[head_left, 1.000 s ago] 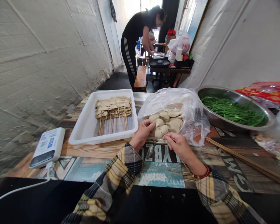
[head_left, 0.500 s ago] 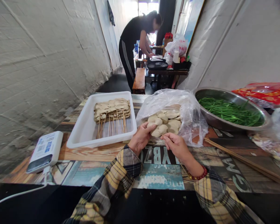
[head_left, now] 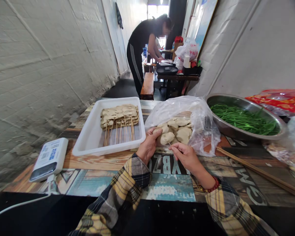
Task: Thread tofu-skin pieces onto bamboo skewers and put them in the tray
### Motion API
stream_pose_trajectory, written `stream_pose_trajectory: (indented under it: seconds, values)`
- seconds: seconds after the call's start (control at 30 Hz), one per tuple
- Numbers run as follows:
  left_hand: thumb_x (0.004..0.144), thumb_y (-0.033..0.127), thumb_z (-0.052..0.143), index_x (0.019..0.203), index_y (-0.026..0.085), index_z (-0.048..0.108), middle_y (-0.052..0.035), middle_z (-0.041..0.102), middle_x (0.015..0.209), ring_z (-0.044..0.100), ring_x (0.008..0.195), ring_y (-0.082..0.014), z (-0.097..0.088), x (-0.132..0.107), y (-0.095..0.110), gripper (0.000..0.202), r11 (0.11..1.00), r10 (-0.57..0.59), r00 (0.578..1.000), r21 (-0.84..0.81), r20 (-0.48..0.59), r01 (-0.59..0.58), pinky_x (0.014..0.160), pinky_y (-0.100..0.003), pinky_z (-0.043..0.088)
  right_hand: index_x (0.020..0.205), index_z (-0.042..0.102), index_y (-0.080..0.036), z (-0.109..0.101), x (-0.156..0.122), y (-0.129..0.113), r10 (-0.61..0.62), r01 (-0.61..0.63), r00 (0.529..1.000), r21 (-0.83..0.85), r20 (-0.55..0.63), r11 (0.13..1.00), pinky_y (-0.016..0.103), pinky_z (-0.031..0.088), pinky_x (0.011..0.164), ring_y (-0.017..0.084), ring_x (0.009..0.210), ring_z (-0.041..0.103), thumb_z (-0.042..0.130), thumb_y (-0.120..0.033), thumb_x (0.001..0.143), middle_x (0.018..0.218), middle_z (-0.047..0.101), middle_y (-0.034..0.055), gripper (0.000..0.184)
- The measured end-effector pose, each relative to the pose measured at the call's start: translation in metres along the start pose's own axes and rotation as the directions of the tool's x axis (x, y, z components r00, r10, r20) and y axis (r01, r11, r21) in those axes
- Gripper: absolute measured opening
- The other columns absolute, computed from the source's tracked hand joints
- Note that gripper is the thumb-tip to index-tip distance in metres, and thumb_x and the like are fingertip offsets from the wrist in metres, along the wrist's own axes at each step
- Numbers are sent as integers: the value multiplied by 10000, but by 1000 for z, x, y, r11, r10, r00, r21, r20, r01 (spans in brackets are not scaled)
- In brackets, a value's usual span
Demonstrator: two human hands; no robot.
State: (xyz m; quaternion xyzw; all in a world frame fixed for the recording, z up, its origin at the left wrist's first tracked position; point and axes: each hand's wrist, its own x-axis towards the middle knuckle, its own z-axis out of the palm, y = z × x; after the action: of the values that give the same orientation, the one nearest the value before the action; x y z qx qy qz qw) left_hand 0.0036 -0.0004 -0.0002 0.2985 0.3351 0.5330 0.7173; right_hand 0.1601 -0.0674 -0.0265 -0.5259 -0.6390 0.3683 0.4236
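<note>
My left hand point(head_left: 148, 144) pinches a flat, round, beige food slice point(head_left: 167, 138) between thumb and fingers, at the mouth of a clear plastic bag point(head_left: 203, 126). Closed on a thin bamboo skewer point(head_left: 169, 143), my right hand point(head_left: 185, 156) keeps the skewer's end at the near edge of that slice. Whether the tip has gone into it I cannot tell. More beige slices point(head_left: 183, 133) lie loose in the bag. To the left, a white plastic tray point(head_left: 85, 141) contains stacked skewered slices point(head_left: 119, 114), their sticks pointing towards me.
A steel basin point(head_left: 245, 132) of green chives point(head_left: 244, 119) stands right of the bag. Bare bamboo skewers point(head_left: 255, 168) lie on the right of the table. A white device point(head_left: 49, 159) with a cable sits at left. Beyond, a person point(head_left: 144, 42) bends over another table.
The view has shifted slightly. Both hands stay at the bag's mouth, and the slice and skewer have moved only a little relative to the bag.
</note>
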Motion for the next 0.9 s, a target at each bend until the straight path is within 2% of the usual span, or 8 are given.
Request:
stream_pose_trajectory:
  seconds: [0.23,0.6,0.9]
  values:
    - [582,357,848,765,133,682,-18,667,698,599,624,-122,-1,1,-3,334,1000,-12,997,17,71,11,618,-238,479,869,676,-162,1,-1,1,-16,16,1000,-65,-6,998,232,373,496,121,445,497,497,-374,922,468,524,-49,283]
    - [558,343,861,810,116,694,-28,692,681,608,586,-130,-1,2,-10,378,999,-13,1000,42,10,13,615,-247,488,779,642,-171,3,-2,1,-66,56,996,-160,-54,985,230,367,488,127,450,503,485,-336,911,457,505,-46,264]
    - [577,322,851,772,110,692,-25,686,666,598,588,-112,1,0,-14,330,996,-38,999,82,36,35,585,-218,446,783,634,-172,3,-2,4,-74,66,995,-125,-63,990,231,365,496,123,457,496,486,-327,923,465,512,-47,256]
